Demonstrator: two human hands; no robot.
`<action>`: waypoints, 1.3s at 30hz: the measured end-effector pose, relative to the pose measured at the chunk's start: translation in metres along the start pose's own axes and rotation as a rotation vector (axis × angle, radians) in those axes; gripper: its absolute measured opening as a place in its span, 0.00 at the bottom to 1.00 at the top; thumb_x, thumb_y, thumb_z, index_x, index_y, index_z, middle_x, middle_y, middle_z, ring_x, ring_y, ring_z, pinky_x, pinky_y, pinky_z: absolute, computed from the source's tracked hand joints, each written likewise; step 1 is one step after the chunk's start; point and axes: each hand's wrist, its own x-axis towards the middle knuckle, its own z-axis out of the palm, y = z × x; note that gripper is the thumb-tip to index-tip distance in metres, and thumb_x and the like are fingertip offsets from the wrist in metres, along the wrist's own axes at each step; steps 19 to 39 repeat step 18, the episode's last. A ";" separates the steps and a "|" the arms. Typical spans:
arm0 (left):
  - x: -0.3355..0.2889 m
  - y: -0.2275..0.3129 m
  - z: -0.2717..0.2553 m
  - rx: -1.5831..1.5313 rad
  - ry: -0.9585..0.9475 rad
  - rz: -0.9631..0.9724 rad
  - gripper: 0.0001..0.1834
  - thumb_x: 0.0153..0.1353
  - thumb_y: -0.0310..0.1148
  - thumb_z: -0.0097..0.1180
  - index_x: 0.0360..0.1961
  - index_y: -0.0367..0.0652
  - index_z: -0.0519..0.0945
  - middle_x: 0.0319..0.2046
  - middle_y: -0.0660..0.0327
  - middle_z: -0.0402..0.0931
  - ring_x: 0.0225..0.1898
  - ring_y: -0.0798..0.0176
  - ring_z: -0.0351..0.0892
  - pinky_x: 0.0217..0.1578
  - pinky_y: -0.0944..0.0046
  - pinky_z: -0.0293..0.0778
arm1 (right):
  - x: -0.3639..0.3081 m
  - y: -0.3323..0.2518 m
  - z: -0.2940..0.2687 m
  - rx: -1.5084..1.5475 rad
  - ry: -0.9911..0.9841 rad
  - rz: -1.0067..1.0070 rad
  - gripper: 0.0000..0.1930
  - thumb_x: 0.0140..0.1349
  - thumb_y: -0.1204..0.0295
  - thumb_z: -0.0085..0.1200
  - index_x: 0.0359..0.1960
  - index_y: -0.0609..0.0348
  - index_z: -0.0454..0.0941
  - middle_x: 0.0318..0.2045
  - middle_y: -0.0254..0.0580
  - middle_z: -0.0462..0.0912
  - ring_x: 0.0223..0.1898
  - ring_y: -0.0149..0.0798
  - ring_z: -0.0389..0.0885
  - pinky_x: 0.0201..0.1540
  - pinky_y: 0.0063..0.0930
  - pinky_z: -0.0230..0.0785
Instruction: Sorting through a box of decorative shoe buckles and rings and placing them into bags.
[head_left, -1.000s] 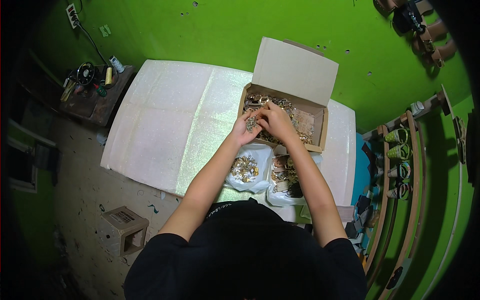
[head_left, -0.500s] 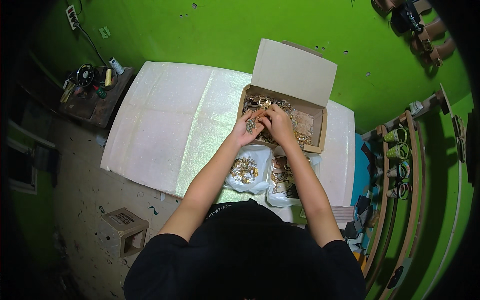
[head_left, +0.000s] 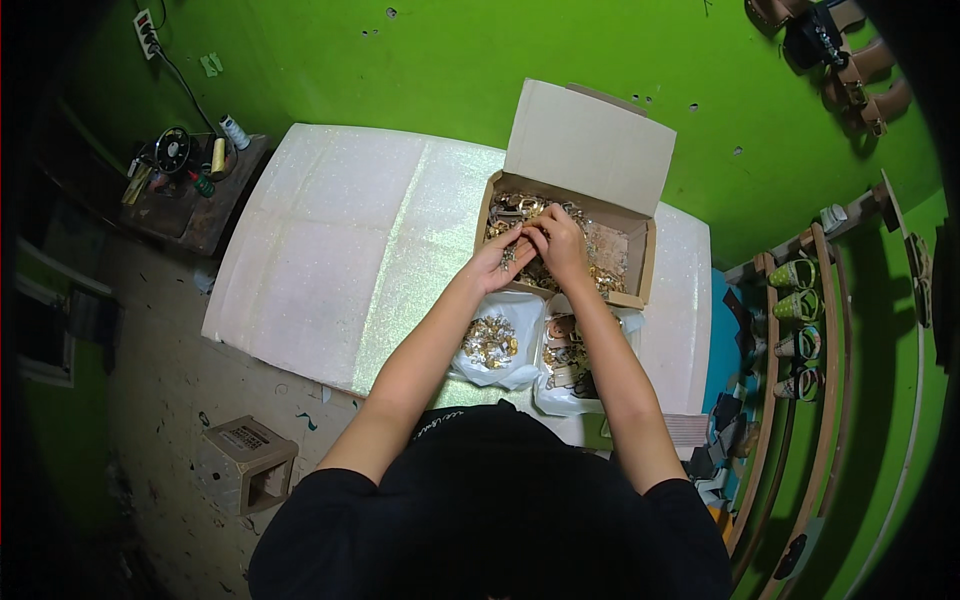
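Note:
Over an open cardboard box (head_left: 648,262), my two hands meet at the fingertips. My left hand (head_left: 488,268) is cupped and closed around small silvery metal pieces (head_left: 509,257), partly hidden by its fingers. My right hand (head_left: 562,246) is in a pinch against the left fingertips; whatever lies between its fingers is too small to make out. Gold and silver metal fittings (head_left: 607,279), some shaped like buckles, lie heaped in the box below. Just in front of it, a white plastic bag (head_left: 520,374) holds small gold and silver pieces. Beside that, another white bag (head_left: 562,402) contains larger fittings.
The box lid (head_left: 590,135) stands raised toward the green wall. A pale glittery sheet (head_left: 310,240) covers the table. Sandals hang on a wooden rack (head_left: 822,300) at right. Thread spools (head_left: 218,155) stand on a small table at left, and a carton (head_left: 245,465) is on the floor.
My left fingers have curled in, covering more of the silvery pieces. My right hand has shifted slightly, and the fingertips of both hands are closer together.

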 end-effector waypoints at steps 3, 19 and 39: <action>0.000 0.000 0.000 0.009 0.017 0.008 0.11 0.58 0.31 0.43 0.40 0.36 0.66 0.38 0.53 0.69 0.42 0.60 0.72 0.44 0.64 0.72 | -0.002 0.002 0.003 -0.034 0.046 -0.050 0.04 0.43 0.73 0.55 0.21 0.59 0.75 0.23 0.38 0.71 0.25 0.42 0.72 0.28 0.31 0.64; -0.001 0.001 -0.001 -0.010 0.028 0.006 0.11 0.58 0.32 0.44 0.41 0.39 0.66 0.36 0.56 0.69 0.41 0.62 0.72 0.42 0.67 0.73 | -0.015 0.007 0.018 0.194 0.122 0.121 0.06 0.44 0.77 0.54 0.27 0.59 0.77 0.25 0.42 0.72 0.27 0.38 0.74 0.29 0.29 0.67; -0.001 0.001 -0.001 -0.010 0.028 0.006 0.11 0.58 0.32 0.44 0.41 0.39 0.66 0.36 0.56 0.69 0.41 0.62 0.72 0.42 0.67 0.73 | -0.015 0.007 0.018 0.194 0.122 0.121 0.06 0.44 0.77 0.54 0.27 0.59 0.77 0.25 0.42 0.72 0.27 0.38 0.74 0.29 0.29 0.67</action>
